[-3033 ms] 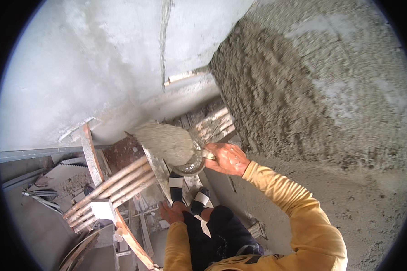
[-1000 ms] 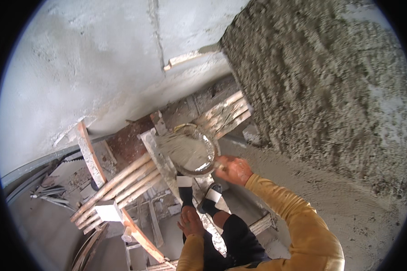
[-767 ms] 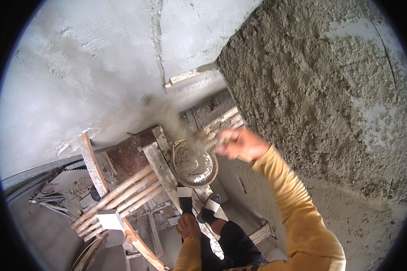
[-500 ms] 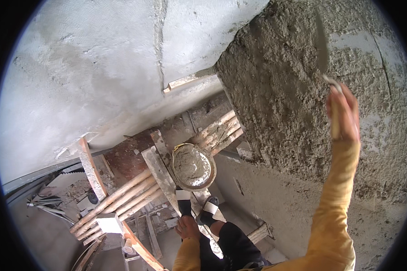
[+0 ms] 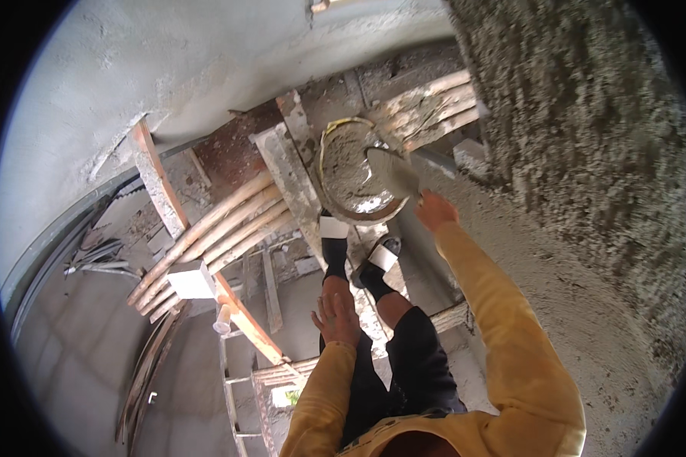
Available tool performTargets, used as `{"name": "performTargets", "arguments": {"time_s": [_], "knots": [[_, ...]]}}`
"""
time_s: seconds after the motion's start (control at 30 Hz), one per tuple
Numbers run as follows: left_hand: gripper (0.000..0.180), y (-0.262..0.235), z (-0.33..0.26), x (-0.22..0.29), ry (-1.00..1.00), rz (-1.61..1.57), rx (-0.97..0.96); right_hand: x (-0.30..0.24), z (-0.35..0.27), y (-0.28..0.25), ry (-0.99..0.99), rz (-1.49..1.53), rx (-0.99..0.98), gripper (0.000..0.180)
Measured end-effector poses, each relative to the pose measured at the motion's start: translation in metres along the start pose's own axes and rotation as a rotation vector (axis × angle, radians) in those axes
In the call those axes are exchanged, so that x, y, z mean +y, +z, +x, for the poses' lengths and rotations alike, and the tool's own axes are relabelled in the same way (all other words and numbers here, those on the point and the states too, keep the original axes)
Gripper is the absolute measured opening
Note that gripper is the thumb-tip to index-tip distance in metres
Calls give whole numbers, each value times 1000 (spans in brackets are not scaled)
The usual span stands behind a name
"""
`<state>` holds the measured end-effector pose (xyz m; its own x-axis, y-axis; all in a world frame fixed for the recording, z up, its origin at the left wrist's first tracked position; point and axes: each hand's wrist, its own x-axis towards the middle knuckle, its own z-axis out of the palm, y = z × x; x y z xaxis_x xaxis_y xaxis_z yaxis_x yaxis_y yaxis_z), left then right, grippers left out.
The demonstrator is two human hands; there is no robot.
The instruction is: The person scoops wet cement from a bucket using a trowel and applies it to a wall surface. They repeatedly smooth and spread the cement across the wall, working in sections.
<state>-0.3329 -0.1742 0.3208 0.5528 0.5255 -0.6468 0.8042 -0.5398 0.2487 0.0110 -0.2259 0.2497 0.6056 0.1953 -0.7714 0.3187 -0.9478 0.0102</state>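
My right hand (image 5: 437,209) is closed round the handle of a trowel (image 5: 392,172), whose blade reaches over the right side of a round bucket (image 5: 324,190). Wet grey mortar (image 5: 345,164) fills much of the bucket, with a shiny wet patch near its lower rim. Bent forward, my left hand (image 5: 337,320) lies with fingers spread against my left leg, just above the knee area, holding nothing. To the right rises a wall coated in rough grey mortar (image 5: 579,99).
The bucket stands on scaffold planks (image 5: 282,171) beside my feet. Round wooden poles (image 5: 213,232) run across below, next to a white box-like block (image 5: 193,282). A ladder (image 5: 232,388) stands lower down. Bundled rods (image 5: 103,255) lie at the left, under a smooth pale wall (image 5: 206,68).
My right hand has brought the trowel down from the rough wall to the bucket. The view has tilted downward. My left hand stays by my leg.
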Motion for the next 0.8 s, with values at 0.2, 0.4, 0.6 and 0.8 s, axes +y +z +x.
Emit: {"name": "performTargets", "arguments": {"time_s": [0.2, 0.4, 0.6, 0.8], "knots": [[61, 2, -6, 5, -29, 3, -31, -65, 31, 61, -48, 220, -18, 40], [60, 4, -8, 3, -16, 23, -3, -26, 2, 73, -49, 428, 49, 44], [67, 2, 1, 1, -5, 155, -206, -10, -20, -13, -345, 356, 344, 41], [66, -10, 8, 4, -148, -119, -35, -60, -120, -238, -776, 336, 192, 41]]}}
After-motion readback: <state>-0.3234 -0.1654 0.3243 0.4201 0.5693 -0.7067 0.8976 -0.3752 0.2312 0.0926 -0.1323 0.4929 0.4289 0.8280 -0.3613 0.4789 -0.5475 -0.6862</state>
